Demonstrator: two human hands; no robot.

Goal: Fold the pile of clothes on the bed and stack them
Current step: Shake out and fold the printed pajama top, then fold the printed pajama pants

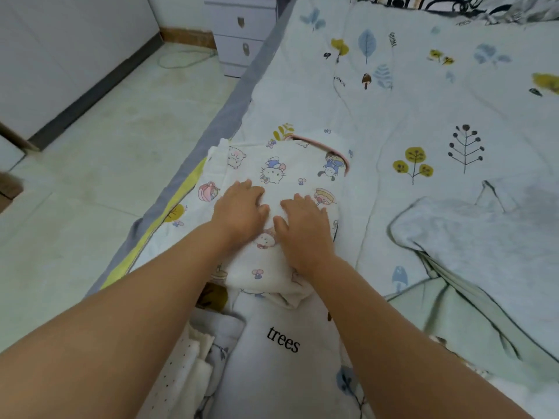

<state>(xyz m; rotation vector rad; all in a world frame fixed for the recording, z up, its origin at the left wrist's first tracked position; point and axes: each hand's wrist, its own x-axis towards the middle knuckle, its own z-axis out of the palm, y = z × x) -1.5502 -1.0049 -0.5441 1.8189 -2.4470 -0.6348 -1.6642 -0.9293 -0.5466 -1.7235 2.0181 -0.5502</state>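
A white garment with cartoon prints and a pink neck trim (290,173) lies folded near the bed's left edge. My left hand (242,207) presses flat on its middle, fingers straight. Just beside it my right hand (305,225) also presses flat on the cloth, fingers spread. A pale grey garment (472,237) lies crumpled on the bed to the right, with a light green one (447,316) below it. Some white dotted cloth (187,367) lies bunched at the near left.
The bed is covered by a white quilt with tree and leaf prints (393,101), grey and yellow at its left border (181,189). Left of the bed is a tiled floor (106,146). A pale drawer unit (239,34) stands at the bed's far corner.
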